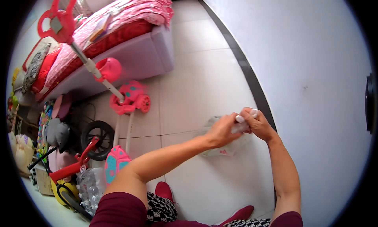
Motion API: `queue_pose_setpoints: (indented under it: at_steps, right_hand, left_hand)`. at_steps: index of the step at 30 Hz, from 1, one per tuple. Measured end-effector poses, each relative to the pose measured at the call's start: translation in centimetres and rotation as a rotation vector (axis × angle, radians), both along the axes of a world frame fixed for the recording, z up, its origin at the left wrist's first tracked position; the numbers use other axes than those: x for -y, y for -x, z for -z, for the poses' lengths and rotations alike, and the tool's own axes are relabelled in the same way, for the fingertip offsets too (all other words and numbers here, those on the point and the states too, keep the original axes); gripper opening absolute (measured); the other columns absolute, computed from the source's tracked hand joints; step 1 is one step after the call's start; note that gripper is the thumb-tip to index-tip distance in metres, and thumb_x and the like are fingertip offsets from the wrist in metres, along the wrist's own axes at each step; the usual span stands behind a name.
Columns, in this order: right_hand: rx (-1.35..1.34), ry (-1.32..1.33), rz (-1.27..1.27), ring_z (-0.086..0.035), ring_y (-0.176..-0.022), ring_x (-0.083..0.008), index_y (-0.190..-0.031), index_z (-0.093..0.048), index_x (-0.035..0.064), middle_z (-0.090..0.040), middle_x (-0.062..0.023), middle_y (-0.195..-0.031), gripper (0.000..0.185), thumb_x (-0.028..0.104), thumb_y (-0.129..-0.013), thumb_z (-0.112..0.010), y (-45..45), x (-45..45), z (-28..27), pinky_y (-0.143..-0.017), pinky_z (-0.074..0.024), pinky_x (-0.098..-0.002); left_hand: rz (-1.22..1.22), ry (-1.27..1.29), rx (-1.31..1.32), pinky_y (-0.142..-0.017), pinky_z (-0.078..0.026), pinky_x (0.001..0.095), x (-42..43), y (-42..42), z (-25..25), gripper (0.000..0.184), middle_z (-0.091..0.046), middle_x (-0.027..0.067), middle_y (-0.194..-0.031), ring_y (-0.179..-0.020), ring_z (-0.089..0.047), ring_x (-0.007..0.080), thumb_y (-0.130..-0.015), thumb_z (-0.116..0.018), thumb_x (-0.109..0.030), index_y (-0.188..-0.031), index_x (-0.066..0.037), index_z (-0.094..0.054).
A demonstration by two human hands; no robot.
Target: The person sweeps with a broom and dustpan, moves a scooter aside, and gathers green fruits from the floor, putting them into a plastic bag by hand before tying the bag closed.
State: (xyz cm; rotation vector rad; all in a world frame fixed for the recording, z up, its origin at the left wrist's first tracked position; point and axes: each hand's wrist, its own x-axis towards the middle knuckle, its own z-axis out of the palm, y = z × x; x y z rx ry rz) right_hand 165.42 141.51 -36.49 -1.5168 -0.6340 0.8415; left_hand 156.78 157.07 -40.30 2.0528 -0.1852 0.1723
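A thin, see-through plastic bag (225,149) with a small pink print hangs below my hands, above the tiled floor. Its top is bunched up between my two hands, which are close together. My left hand (225,129) is closed on the gathered plastic, thumb toward the right. Beside it, my right hand (258,124) pinches the same bunched part. Both hands hide much of the bag's upper end, and the bag's contents, if any, cannot be made out.
A pink child's scooter (129,98) stands at left, before a bed (153,50) with pink bedding. Beyond it are a red balance bike (67,172) and a bag of plastic bottles (91,185). A white wall (307,50) with dark skirting runs along the right.
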Motion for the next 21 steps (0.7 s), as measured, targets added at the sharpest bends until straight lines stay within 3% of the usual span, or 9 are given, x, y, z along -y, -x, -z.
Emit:
queue_pose_setpoints:
  at_steps: [5,7,8,10,11,12,13,17,21]
  right_hand:
    - [0.033,0.124,-0.120,-0.047,-0.059,-0.0082,-0.080,-0.059,0.0057,-0.056,-0.0008,-0.067,0.018,0.020,-0.091,-0.060,-0.3,1.2,-0.7,-0.055,-0.0390,-0.0265]
    - [0.522,0.134,-0.103,-0.054,-0.061,-0.0105,-0.078,-0.058,0.0062,-0.060,-0.0029,-0.070,0.009,0.008,-0.084,-0.065,-0.5,1.2,0.0,-0.058,-0.0427,-0.0261]
    - [0.519,0.136,-0.098,-0.054,-0.061,-0.0105,-0.078,-0.058,0.0062,-0.060,-0.0029,-0.070,0.009,0.008,-0.084,-0.065,-0.7,1.1,0.2,-0.058,-0.0427,-0.0261]
    - [1.491,0.235,-0.083,-0.055,-0.060,-0.0185,-0.074,-0.057,0.0080,-0.057,-0.0043,-0.067,0.011,0.004,-0.075,-0.067,-0.9,0.5,0.3,-0.058,-0.0432,-0.0314]
    - [1.559,0.140,0.029,-0.052,-0.060,-0.0280,-0.071,-0.055,0.0091,-0.052,-0.0060,-0.061,0.010,0.005,-0.071,-0.064,-0.3,0.1,0.1,-0.056,-0.0425,-0.0388]
    - [1.554,0.146,0.035,-0.052,-0.060,-0.0280,-0.071,-0.055,0.0091,-0.052,-0.0060,-0.061,0.010,0.005,-0.071,-0.064,-0.2,-0.1,0.3,-0.056,-0.0425,-0.0388]
    - [1.547,0.114,0.096,-0.053,-0.060,-0.0273,-0.071,-0.056,0.0097,-0.052,-0.0059,-0.061,0.010,0.008,-0.072,-0.066,-0.2,-0.3,0.6,-0.057,-0.0424,-0.0383]
    - [1.557,0.147,0.198,-0.054,-0.064,-0.0236,-0.072,-0.058,0.0110,-0.052,-0.0035,-0.063,0.014,0.017,-0.074,-0.070,0.0,-0.5,1.0,-0.059,-0.0426,-0.0358]
    - [1.615,0.134,0.242,-0.053,-0.076,-0.0203,-0.071,-0.057,0.0104,-0.053,-0.0029,-0.072,0.018,0.022,-0.077,-0.070,-0.3,-0.6,1.7,-0.062,-0.0433,-0.0337]
  left_hand:
    - [0.104,0.248,-0.348,-0.079,-0.049,0.0306,-1.8,-1.6,0.6,0.015,-0.065,0.0068,-0.091,-0.087,-0.062,0.0163,-0.088,-0.061,-0.014,-0.096,-0.001,-0.060]
    - [0.160,0.312,-0.442,-0.080,-0.048,0.0299,-2.6,-2.1,0.3,0.016,-0.064,0.0060,-0.089,-0.086,-0.061,0.0150,-0.089,-0.060,-0.015,-0.096,-0.001,-0.061]
    - [0.210,0.380,-0.533,-0.080,-0.047,0.0292,-2.9,-2.2,0.3,0.017,-0.064,0.0052,-0.088,-0.085,-0.060,0.0136,-0.090,-0.059,-0.017,-0.096,-0.001,-0.062]
    - [0.247,0.440,-0.542,-0.080,-0.046,0.0282,-3.0,-2.3,0.2,0.027,-0.062,0.0052,-0.084,-0.082,-0.058,0.0127,-0.094,-0.052,-0.025,-0.093,-0.001,-0.063]
    - [0.236,0.555,-0.577,-0.079,-0.046,0.0284,-3.0,-2.2,-0.1,0.032,-0.061,0.0054,-0.083,-0.081,-0.057,0.0132,-0.095,-0.048,-0.030,-0.091,-0.001,-0.062]
    - [0.224,0.668,-0.611,-0.078,-0.046,0.0286,-2.8,-2.1,-0.4,0.038,-0.060,0.0057,-0.083,-0.079,-0.056,0.0136,-0.097,-0.044,-0.034,-0.089,-0.001,-0.061]
    - [0.125,0.610,-0.627,-0.075,-0.046,0.0288,-1.9,-1.8,-1.5,0.047,-0.060,0.0061,-0.081,-0.076,-0.055,0.0140,-0.098,-0.038,-0.040,-0.088,-0.001,-0.062]
    - [0.087,0.624,-0.680,-0.072,-0.046,0.0288,-1.7,-2.3,-0.5,0.045,-0.061,0.0060,-0.079,-0.073,-0.054,0.0135,-0.098,-0.040,-0.037,-0.092,0.000,-0.063]
    - [0.005,0.611,-0.478,-0.067,-0.046,0.0277,-1.7,-3.0,-0.3,0.038,-0.062,0.0046,-0.076,-0.070,-0.054,0.0117,-0.097,-0.046,-0.031,-0.093,0.002,-0.064]
